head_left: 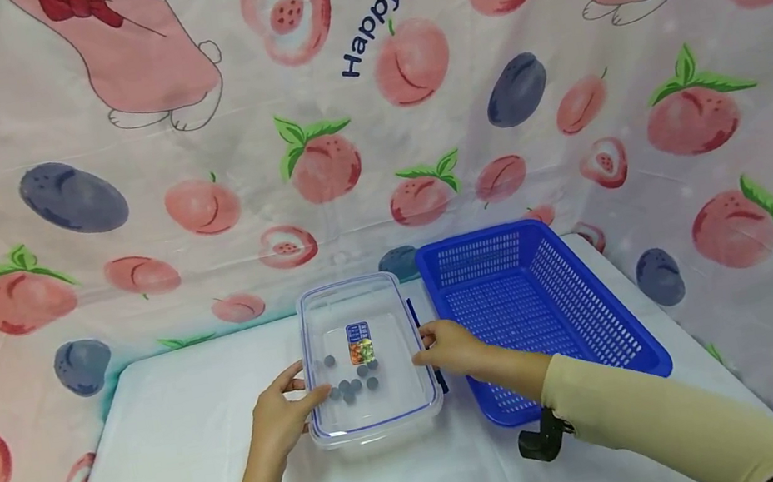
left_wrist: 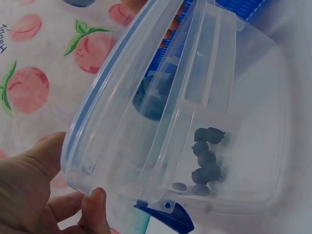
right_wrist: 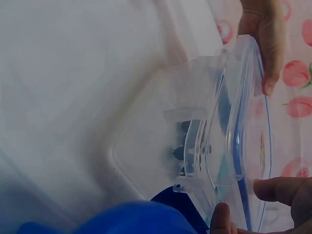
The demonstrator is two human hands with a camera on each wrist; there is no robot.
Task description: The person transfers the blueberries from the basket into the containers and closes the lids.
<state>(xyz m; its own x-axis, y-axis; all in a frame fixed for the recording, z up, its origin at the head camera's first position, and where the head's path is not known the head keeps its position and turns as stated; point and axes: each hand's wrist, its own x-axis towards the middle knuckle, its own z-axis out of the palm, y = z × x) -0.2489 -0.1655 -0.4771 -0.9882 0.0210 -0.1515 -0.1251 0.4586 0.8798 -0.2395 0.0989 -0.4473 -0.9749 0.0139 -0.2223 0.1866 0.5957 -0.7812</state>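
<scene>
Both hands hold a clear plastic lid with a blue seal, by its opposite side edges. The left hand pinches its left edge between thumb and fingers; the right hand grips the right edge. Below the lid stands a clear food container, with a gap between the two in the left wrist view. Several blueberries lie in the container, toward its near end in the head view. A dark blue latch hangs folded out from the container's side. A colourful label sits on the lid.
A blue perforated basket stands close to the container's right side. All of this rests on a white-covered table. A fruit-patterned cloth hangs behind and along the sides.
</scene>
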